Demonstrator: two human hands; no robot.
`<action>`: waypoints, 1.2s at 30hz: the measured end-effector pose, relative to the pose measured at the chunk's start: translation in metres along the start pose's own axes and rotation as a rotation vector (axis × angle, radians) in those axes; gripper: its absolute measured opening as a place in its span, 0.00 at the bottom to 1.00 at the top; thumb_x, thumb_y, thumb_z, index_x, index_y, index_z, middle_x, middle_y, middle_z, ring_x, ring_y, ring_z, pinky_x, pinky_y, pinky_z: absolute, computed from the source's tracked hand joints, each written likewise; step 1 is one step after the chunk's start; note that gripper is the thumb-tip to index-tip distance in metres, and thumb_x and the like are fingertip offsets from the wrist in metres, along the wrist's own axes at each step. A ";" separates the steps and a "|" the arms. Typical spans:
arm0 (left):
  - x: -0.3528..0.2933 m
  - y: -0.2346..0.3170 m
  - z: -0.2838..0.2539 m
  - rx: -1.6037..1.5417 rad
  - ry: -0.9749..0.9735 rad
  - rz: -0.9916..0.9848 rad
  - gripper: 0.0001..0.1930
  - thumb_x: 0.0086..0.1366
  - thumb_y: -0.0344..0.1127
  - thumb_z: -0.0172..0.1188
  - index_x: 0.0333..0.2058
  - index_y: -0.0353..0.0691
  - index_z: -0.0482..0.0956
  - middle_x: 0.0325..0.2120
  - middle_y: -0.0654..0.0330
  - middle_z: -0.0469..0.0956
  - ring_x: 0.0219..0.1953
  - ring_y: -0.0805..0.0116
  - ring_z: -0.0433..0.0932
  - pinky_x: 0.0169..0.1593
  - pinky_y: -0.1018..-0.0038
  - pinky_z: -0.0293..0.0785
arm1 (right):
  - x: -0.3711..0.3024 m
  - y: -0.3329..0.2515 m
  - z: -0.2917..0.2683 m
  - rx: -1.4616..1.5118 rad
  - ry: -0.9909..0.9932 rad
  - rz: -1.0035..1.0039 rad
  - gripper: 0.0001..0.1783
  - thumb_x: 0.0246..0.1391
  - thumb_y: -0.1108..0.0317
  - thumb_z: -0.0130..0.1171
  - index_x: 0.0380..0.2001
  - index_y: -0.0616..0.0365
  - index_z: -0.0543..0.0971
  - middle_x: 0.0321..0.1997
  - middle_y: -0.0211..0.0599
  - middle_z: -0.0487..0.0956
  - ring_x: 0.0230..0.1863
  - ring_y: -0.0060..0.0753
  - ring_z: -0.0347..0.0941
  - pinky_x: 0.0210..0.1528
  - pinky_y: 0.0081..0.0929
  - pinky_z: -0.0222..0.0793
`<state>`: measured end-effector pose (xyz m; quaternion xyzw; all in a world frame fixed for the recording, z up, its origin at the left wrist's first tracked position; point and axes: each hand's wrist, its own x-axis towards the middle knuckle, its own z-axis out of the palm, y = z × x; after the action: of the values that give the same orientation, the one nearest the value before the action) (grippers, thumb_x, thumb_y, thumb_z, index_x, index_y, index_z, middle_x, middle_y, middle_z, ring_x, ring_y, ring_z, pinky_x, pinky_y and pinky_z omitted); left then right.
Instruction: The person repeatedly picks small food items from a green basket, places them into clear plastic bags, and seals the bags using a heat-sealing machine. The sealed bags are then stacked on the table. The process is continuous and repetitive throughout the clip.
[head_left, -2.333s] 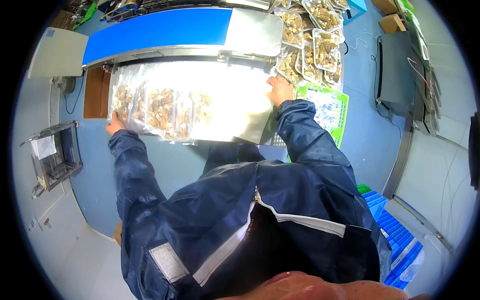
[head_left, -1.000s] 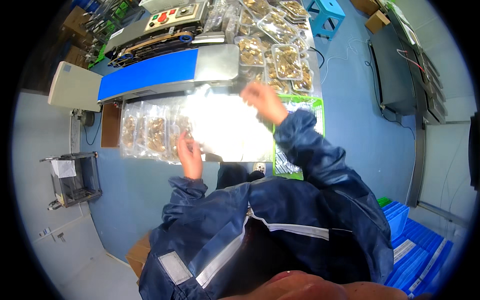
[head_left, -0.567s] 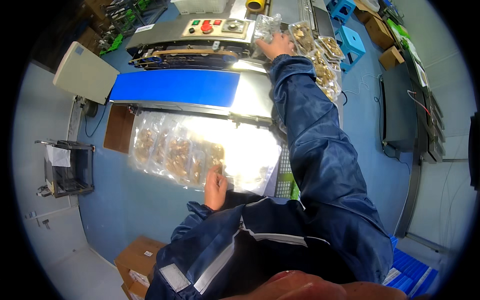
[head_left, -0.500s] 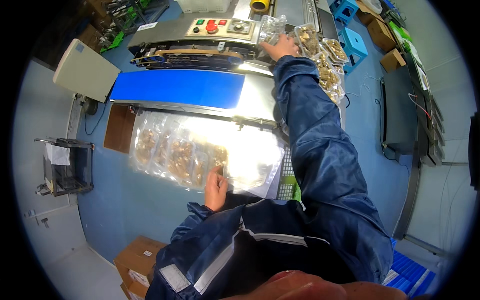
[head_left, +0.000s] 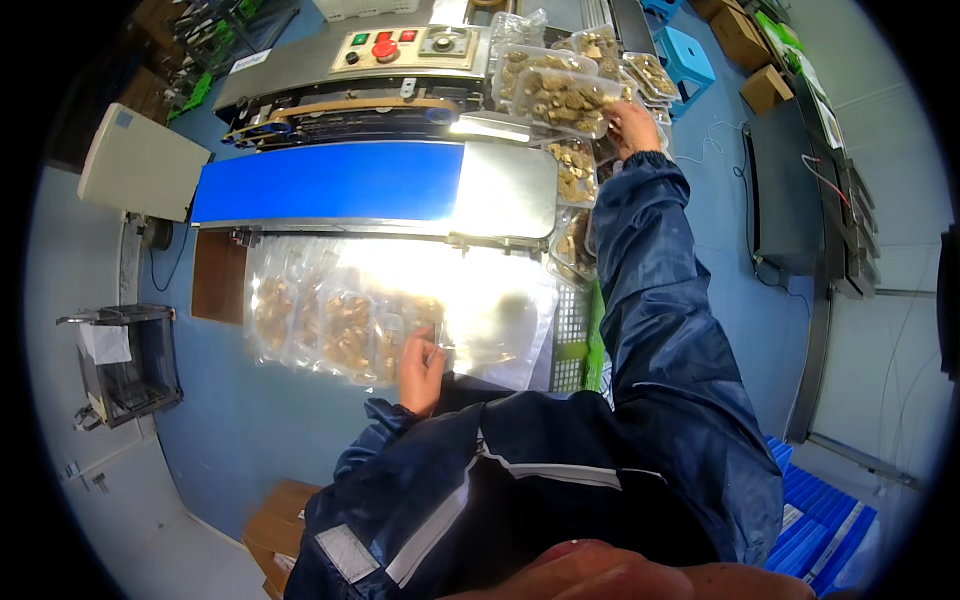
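Note:
At the far right of the machine, my right hand (head_left: 634,130) grips the right edge of a transparent plastic tray (head_left: 563,100) filled with brown pieces that look like dried mushrooms. Similar filled trays (head_left: 572,172) lie around and under it. My left hand (head_left: 421,372) is low at the centre, its fingers closed at the edge of a transparent plastic bag (head_left: 490,325) that glares under the light. Just left of that hand, bagged trays (head_left: 348,325) of the same pieces lie side by side. Glare hides exactly what the left fingertips pinch.
Beyond the bags runs a blue conveyor belt (head_left: 330,185) with a metal end plate (head_left: 508,190). Behind it stands a control panel (head_left: 405,50) with buttons and a dial. A green-edged crate (head_left: 572,345) is beside my right arm; blue stools (head_left: 683,65) stand farther right.
My right hand has moved right from the transparent packaging near the panel and now holds a filled tray, tilted over the others. My left hand stays by the bags. The whole view has shifted slightly.

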<state>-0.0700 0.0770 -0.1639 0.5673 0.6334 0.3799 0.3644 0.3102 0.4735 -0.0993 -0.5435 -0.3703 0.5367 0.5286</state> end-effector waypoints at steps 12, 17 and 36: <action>-0.007 0.049 0.030 0.053 0.058 0.061 0.06 0.61 0.23 0.53 0.38 0.33 0.74 0.48 0.50 0.76 0.41 0.58 0.76 0.39 0.72 0.71 | -0.148 0.002 -0.077 0.375 0.182 0.066 0.05 0.59 0.69 0.55 0.34 0.59 0.73 0.22 0.28 0.69 0.19 0.22 0.68 0.19 0.21 0.66; -0.019 0.074 0.046 0.125 0.102 0.082 0.13 0.63 0.26 0.54 0.46 0.36 0.75 0.32 0.52 0.77 0.35 0.58 0.77 0.37 0.68 0.72 | -0.274 -0.017 -0.065 0.531 -0.062 0.276 0.04 0.59 0.70 0.52 0.33 0.57 0.75 0.31 0.32 0.77 0.29 0.25 0.76 0.27 0.24 0.72; -0.087 0.078 0.143 0.245 0.082 0.172 0.14 0.61 0.22 0.53 0.46 0.33 0.66 0.45 0.47 0.72 0.43 0.51 0.75 0.42 0.67 0.73 | -0.468 0.100 -0.095 0.573 0.048 0.581 0.06 0.61 0.73 0.51 0.38 0.64 0.68 0.41 0.46 0.73 0.36 0.46 0.76 0.43 0.41 0.79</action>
<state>0.1000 0.0051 -0.1557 0.6436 0.6385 0.3524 0.2322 0.3165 -0.0138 -0.1192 -0.4684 -0.0245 0.7325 0.4935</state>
